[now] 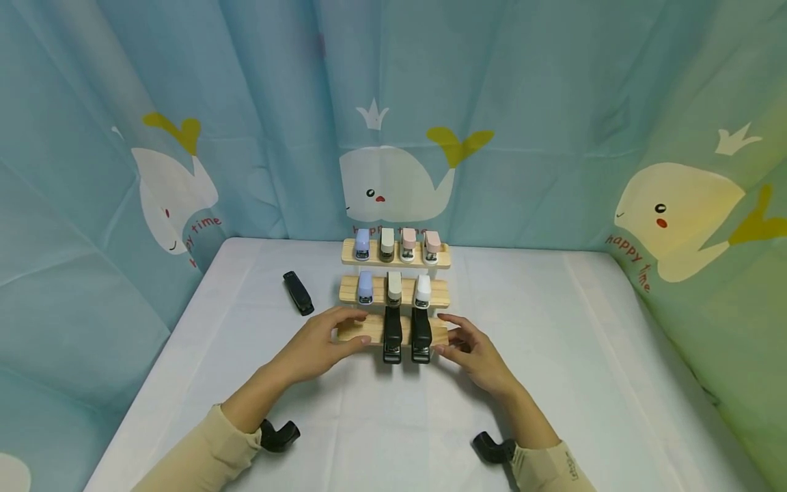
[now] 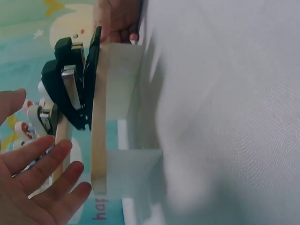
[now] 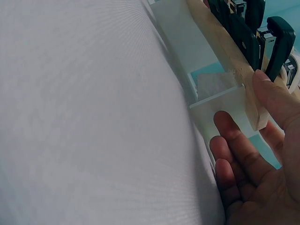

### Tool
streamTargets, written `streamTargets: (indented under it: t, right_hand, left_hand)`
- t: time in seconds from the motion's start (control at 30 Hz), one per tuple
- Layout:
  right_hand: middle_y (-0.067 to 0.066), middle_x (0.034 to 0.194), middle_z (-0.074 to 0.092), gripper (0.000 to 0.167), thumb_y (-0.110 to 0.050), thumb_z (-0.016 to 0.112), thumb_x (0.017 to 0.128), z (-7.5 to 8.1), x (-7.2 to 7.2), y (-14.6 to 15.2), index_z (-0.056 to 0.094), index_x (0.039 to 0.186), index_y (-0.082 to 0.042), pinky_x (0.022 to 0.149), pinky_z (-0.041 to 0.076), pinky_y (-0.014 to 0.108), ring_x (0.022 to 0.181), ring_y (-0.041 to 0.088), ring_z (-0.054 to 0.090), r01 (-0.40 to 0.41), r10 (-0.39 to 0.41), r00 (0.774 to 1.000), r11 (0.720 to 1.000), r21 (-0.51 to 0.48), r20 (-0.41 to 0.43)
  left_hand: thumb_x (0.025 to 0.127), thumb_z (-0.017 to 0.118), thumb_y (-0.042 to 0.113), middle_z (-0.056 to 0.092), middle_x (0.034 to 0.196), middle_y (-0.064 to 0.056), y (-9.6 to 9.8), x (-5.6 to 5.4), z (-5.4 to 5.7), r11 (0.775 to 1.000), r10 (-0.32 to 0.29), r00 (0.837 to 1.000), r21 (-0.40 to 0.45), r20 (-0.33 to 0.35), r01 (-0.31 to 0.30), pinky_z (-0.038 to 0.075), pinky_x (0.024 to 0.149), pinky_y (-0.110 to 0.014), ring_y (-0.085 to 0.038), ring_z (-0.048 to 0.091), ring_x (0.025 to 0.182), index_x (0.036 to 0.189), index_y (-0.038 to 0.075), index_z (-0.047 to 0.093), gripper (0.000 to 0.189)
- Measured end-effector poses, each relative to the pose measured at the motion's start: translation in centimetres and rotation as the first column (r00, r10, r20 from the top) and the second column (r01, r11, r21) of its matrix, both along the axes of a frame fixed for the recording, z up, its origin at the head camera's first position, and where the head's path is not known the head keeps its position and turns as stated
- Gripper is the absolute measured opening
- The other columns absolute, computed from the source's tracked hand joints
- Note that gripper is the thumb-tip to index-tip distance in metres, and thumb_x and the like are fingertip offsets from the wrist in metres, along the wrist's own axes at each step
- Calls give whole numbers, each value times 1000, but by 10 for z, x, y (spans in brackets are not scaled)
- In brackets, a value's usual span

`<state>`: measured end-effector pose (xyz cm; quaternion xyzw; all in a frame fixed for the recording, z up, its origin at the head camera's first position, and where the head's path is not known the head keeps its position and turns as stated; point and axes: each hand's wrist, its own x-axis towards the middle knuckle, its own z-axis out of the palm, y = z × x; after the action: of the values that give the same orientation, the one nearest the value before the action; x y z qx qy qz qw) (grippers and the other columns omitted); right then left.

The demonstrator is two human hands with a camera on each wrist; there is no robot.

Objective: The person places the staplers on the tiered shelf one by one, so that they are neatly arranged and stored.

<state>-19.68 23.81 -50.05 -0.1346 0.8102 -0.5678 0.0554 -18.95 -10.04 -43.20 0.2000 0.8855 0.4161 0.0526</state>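
A three-tier stand with wooden shelves [image 1: 354, 331] and translucent white supports [image 2: 131, 171] stands mid-table. On its lowest shelf sit two black staplers [image 1: 392, 336] [image 1: 421, 336], side by side. Small staplers in blue, pale and white, such as the white stapler [image 1: 422, 292], occupy the middle shelf. The top shelf bears several more, including a pink stapler [image 1: 432, 247]. My left hand [image 1: 322, 342] hovers at the lowest shelf's left end, fingers spread and holding nothing. At the right end, my right hand [image 1: 473, 355] holds the shelf edge, its thumb [image 3: 269, 91] against the wood near a stapler.
A third black stapler [image 1: 298, 293] lies on the white tabletop [image 1: 553, 328], left of the stand. Behind the table hangs a blue curtain [image 1: 277, 102] with whale prints. Black curved devices [image 1: 279, 436] [image 1: 494, 448] sit at both wrists.
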Motion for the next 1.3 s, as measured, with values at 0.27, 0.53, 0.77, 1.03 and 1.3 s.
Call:
streamTargets:
  t: [0.27,0.53,0.77,1.03,1.3]
  right_hand:
    - [17,115,72,62,-15,78,94,1,-2,1,51,150,-18,79,51,25,97,18,65,0,1,1000,1000,13,-5]
    - [18,115,72,63,-15,78,94,2,-3,1,50,151,-16,79,51,25,96,19,65,-1,1,1000,1000,7,0]
    - [18,115,71,63,-15,78,94,1,-2,1,50,151,-15,78,51,25,94,17,65,6,-6,1000,1000,12,3]
    - [17,114,71,62,-17,78,94,0,-1,1,52,150,-19,78,51,25,94,18,64,11,-11,1000,1000,23,3]
    - [17,113,71,61,-17,77,94,-1,1,1,52,149,-19,77,51,25,93,18,64,6,-6,1000,1000,26,-3]
  left_hand:
    - [98,71,45,66,136,3,-16,-2,0,998,5,1000,60,-12,-5,49,110,-44,-21,61,130,140,14,63,53]
    - [99,71,44,67,136,-3,-32,-7,1,996,59,997,62,-41,-57,51,107,-47,-26,61,129,140,14,62,52]
    - [99,72,41,65,135,-7,-49,-16,2,992,116,991,55,-69,-112,51,106,-52,-34,60,128,137,16,63,47]
    - [98,71,45,61,139,-11,-65,-28,0,985,169,983,-4,-78,-170,48,107,-54,-34,56,131,143,11,59,57]
    - [95,74,48,50,150,-16,-81,-38,-7,971,232,972,-44,-34,-234,43,109,-59,-42,49,136,151,6,49,74]
